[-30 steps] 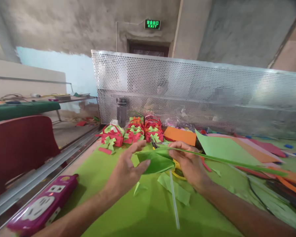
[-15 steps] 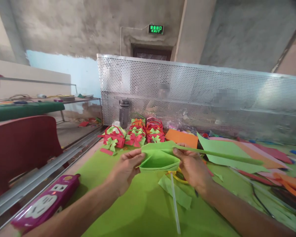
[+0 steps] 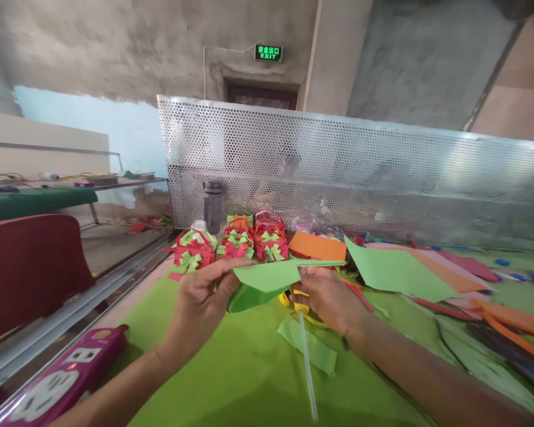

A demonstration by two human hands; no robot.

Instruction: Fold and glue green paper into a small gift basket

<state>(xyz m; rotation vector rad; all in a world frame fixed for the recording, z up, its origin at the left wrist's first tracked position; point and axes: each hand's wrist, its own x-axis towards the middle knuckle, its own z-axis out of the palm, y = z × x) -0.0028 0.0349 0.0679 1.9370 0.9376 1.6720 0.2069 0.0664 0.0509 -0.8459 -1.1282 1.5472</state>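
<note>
My left hand pinches a folded light green paper piece, shaped like a small open box or pocket, with fingers on top and thumb below. From its far side a long narrow green flap runs to the right above my other hand. My right hand is low beside the paper, its fingers curled over a yellow glue gun on the table. Part of the gun is hidden by those fingers. A clear glue stick sticks out of it towards me. Under the stick lies a light green paper scrap.
Small red and green paper baskets with bows stand in rows at the back, by a grey bottle. Orange paper and green sheets lie right. A purple power strip is front left; a perforated metal panel stands behind.
My right hand has let go of the green paper and moved down to the glue gun. The paper has tilted in my left hand. The view has shifted slightly right.
</note>
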